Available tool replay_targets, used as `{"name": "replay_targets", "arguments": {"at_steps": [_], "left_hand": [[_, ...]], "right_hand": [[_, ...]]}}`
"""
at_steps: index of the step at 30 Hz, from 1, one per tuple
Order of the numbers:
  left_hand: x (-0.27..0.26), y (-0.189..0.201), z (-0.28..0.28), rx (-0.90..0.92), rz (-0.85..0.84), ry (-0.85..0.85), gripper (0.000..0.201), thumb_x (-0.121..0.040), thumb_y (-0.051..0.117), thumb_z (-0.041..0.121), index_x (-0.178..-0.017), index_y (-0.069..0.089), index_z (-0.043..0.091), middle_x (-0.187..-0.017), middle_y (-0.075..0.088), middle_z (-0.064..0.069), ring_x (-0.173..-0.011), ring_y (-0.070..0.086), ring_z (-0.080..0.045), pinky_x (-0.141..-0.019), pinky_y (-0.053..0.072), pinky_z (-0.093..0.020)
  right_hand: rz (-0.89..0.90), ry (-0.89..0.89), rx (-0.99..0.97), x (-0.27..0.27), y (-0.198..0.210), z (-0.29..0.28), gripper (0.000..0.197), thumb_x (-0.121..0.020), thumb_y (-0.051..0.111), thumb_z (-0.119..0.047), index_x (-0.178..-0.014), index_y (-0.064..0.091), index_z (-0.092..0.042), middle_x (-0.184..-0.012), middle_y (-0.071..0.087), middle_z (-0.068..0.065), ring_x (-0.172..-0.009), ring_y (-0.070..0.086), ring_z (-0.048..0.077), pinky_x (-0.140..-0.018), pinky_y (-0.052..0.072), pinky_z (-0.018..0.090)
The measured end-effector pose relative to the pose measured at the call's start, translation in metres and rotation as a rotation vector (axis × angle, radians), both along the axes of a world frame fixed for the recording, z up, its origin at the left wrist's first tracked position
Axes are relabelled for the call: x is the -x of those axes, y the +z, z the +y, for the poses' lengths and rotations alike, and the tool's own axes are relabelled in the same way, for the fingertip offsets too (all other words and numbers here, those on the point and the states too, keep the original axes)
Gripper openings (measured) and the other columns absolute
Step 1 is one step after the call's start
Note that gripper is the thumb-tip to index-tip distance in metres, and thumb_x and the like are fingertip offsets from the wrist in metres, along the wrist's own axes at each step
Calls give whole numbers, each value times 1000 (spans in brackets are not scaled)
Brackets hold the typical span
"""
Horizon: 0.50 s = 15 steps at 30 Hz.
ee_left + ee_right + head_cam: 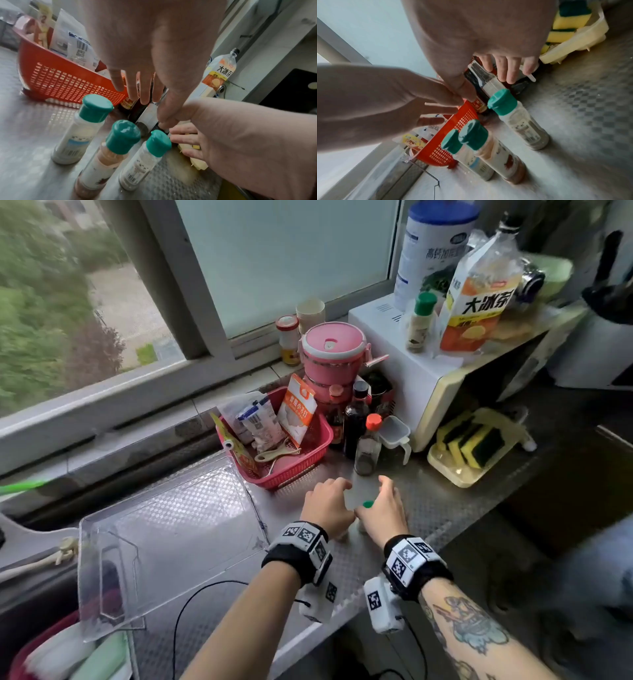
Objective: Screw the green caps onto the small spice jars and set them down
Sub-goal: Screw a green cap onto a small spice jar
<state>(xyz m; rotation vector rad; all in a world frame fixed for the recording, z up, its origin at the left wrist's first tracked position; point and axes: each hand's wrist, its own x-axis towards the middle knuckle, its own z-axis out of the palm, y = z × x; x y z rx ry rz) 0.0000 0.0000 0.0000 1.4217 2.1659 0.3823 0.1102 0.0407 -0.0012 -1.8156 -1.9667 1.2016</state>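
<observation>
Both wrists hover low over the steel surface (421,501). Left hand (150,44) has fingers spread, holding nothing; right hand (481,31) likewise, fingers loose and apart. Beneath them stand three spice jars (104,159), green caps (123,136) already on, upright just beside the red basket (56,79).

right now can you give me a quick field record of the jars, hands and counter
capped jars: three spice jars upright on the metal counter, each with a green cap
left hand: left hand above the jars, fingers straight, holding nothing
right hand: right hand above the jars, fingers extended, holding nothing
behind jars: red basket, dark sauce bottles
elsewhere: one more green-capped jar on the microwave
</observation>
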Motion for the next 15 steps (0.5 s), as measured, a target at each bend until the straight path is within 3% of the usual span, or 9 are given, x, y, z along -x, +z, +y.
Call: {"name": "replay_targets", "arguments": {"at_steps": [5, 9, 15], "left_hand": [[-6, -9, 9, 78, 69, -17, 54, -79, 62, 26, -131, 50, 21, -131, 56, -3, -125, 47, -26, -101, 36, -41], [-9, -19, 15, 95, 103, -44, 54, -79, 61, 21, -131, 51, 24, -132, 57, -1, -125, 47, -26, -102, 35, -40], [-15, -20, 21, 115, 153, -109, 47, -82, 56, 18, -128, 54, 28, -128, 62, 0, -123, 49, -25, -100, 32, -40]], "right_hand": [[-48, 54, 46, -5, -12, 5, 79, -77, 66, -14, -147, 29, -17, -143, 42, 14, -134, 41, 31, -110, 35, 44], [-93, 113, 18, -8, -23, 11, 69, -78, 69, -13, -141, 40, -16, -142, 46, 12, -131, 45, 30, -107, 39, 40], [-105, 138, 10, -11, -30, 13, 38, -80, 67, -15, -117, 57, -17, -118, 67, 9, -108, 61, 29, -82, 46, 31]]}}
